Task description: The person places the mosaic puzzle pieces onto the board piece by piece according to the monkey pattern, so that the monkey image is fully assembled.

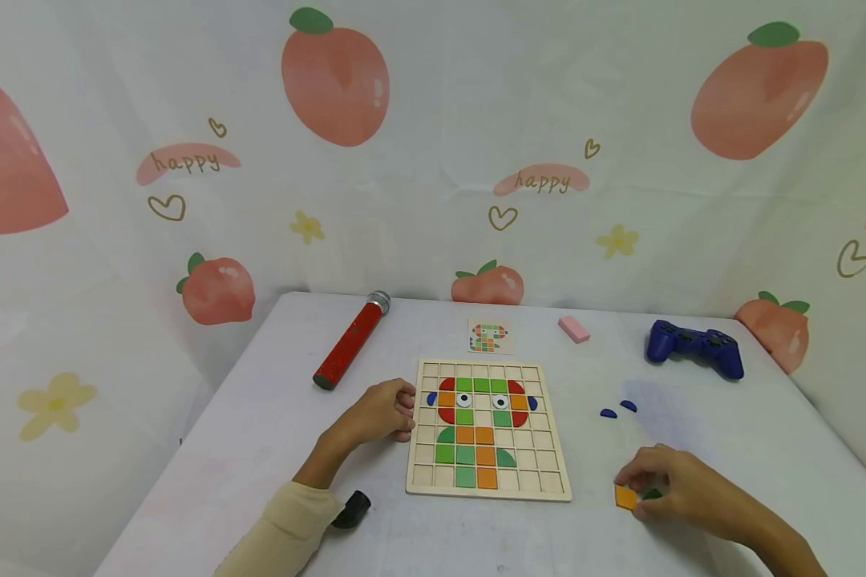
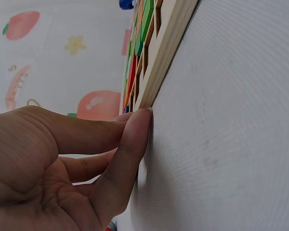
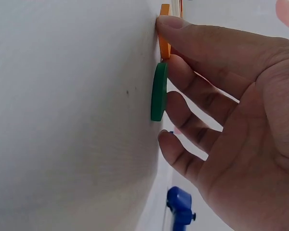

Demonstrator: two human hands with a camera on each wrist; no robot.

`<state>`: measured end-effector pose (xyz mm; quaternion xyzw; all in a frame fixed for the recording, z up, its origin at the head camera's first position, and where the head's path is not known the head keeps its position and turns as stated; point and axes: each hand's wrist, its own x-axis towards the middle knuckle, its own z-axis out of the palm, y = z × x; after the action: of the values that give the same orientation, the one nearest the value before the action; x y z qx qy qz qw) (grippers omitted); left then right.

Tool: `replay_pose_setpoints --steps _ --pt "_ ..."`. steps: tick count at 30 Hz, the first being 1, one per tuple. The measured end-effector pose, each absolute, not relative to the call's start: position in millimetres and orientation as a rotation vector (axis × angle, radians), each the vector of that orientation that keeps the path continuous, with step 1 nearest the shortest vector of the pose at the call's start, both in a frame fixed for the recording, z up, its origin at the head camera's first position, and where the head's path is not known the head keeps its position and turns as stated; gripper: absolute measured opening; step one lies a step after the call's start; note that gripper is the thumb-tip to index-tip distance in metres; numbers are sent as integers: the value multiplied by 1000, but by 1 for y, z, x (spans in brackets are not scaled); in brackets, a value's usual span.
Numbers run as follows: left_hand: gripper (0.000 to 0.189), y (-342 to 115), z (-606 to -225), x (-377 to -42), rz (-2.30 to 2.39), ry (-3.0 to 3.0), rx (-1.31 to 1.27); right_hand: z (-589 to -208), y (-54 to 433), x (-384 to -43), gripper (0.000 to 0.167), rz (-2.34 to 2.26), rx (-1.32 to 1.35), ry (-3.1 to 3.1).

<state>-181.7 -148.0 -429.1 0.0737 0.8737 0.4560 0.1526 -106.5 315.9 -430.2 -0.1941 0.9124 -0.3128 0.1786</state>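
A square wooden grid board (image 1: 534,485) lies flat at the middle of the table, bearing red, green, orange and blue pieces and two eye tiles. At its left edge my left hand (image 1: 382,413) grips the rim with its fingertips, as the left wrist view also shows. To the right of the board, my right hand (image 1: 674,489) pinches an orange square tile (image 1: 625,498) between thumb and finger, close to the tabletop. Beside that tile, under the fingers, is a green curved-edge piece (image 3: 159,91), partly hidden in the head view. Two blue half-round pieces (image 1: 617,409) lie farther back.
Behind the board lies a small pattern card (image 1: 491,336), with a pink block (image 1: 573,328) to its right. A red microphone (image 1: 351,340) lies back left, a blue game controller (image 1: 695,349) back right. Near my left sleeve is a black cylindrical object (image 1: 352,510).
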Motion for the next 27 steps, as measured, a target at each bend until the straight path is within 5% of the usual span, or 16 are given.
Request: replay_pose_setpoints --steps 27 --pt "49 -146 -428 -181 1309 2499 185 -422 261 -121 23 -910 -719 2650"
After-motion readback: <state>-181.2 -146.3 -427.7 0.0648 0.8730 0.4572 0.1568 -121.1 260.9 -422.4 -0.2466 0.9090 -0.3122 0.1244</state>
